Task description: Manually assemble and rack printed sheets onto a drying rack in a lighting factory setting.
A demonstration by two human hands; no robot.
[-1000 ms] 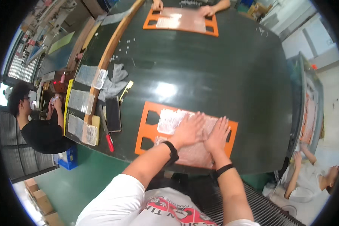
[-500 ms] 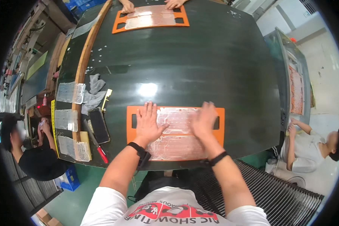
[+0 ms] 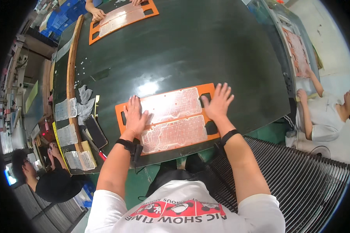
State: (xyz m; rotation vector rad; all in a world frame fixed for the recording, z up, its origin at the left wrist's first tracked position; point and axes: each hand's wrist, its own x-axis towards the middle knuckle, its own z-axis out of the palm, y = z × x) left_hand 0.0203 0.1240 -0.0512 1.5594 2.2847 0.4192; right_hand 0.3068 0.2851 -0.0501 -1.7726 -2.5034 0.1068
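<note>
An orange board lies in front of me on the dark green table, its right end farther away than its left. Two clear sheets with white line patterns rest on it: the far sheet and the near sheet. My left hand lies open at the board's left end, its thumb by the sheets' left edges. My right hand is spread at the right end, beside the far cut-out, fingers reaching past the board's edge. Neither hand grips anything.
A wooden strip runs along the table's left side, near several clear sheets. Next to it are a grey cloth and a black rectangular block. Across the table, another person's hands touch a second orange board. A black ribbed rack stands at right.
My right hand has gone from over the sheets to the board's right end, and its fingers have spread. The board now appears slanted, and the whole view has shifted.
</note>
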